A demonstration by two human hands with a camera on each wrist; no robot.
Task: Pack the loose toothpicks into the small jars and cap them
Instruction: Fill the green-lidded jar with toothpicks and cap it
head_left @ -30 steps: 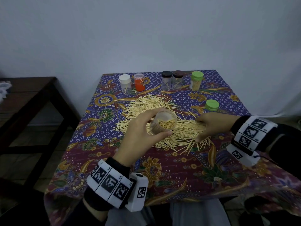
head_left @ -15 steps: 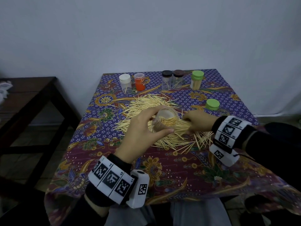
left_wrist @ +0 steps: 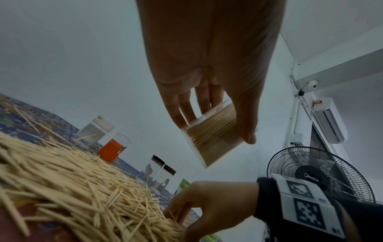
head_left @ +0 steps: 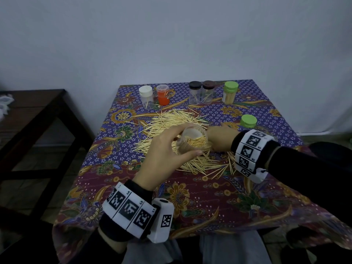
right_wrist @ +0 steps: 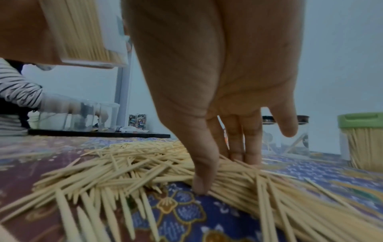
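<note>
A pile of loose toothpicks (head_left: 171,121) lies mid-table on the patterned cloth (head_left: 190,202). My left hand (head_left: 165,155) grips a clear uncapped jar (head_left: 192,141), tilted and partly filled with toothpicks, just above the pile; the same jar (left_wrist: 215,139) shows in the left wrist view. My right hand (head_left: 219,140) rests on the pile right beside the jar. In the right wrist view its thumb (right_wrist: 202,183) and fingers pinch a bundle of toothpicks (right_wrist: 238,173) on the cloth. A loose green lid (head_left: 248,121) lies to the right.
Along the far edge stand a white-capped jar (head_left: 146,96), an orange jar (head_left: 163,94), two dark-capped jars (head_left: 202,92) and a full green-capped jar (head_left: 230,92). A dark side table (head_left: 28,111) stands left, where another person's striped sleeve (right_wrist: 16,91) shows. A fan (left_wrist: 321,176) stands behind.
My right hand has slid left from the pile's right edge to right beside the jar and closed on toothpicks. The left hand with the jar has stayed almost in place.
</note>
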